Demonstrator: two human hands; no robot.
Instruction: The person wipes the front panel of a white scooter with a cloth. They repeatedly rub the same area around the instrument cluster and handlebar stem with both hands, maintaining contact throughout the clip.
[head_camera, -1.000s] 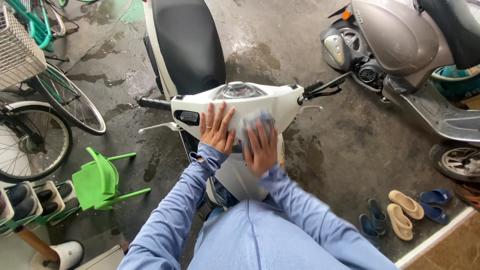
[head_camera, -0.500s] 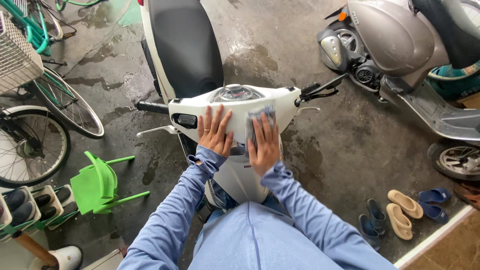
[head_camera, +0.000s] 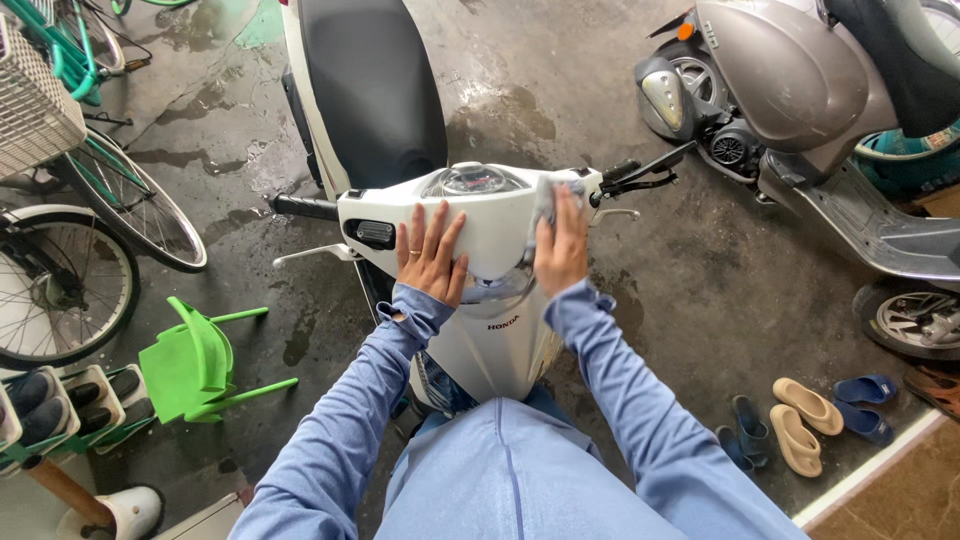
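I am wiping down the front cowl of the white scooter (head_camera: 500, 330), which stands right in front of me with its black seat (head_camera: 372, 90) pointing away. My right hand (head_camera: 562, 250) presses a grey-blue cloth (head_camera: 547, 198) against the right side of the handlebar cover, fingers curled over the cloth and gripping it against the panel. My left hand (head_camera: 432, 255) lies flat and open on the left side of the same cover, fingers spread, holding nothing, just bracing the bars.

As I judge it, I am mid-wipe on the upper cowl, near the round speedometer dome (head_camera: 472, 180). The next stroke calls for steady pressure and for following the curve of the plastic without snagging the cloth on the right brake lever (head_camera: 640, 170).

The cowl is smooth, glossy and rounded; the dome is clear and domed; the left grip (head_camera: 302, 207) is matte black rubber. The cloth looks soft and bunched. The concrete floor (head_camera: 640, 290) is rough, dark and patchy with wet marks.

To the far right stands a grey-brown scooter (head_camera: 790, 80); sandals (head_camera: 800, 425) lie on the near right. On the left are a bicycle wheel (head_camera: 60, 280) and a tipped green plastic chair (head_camera: 190, 365).
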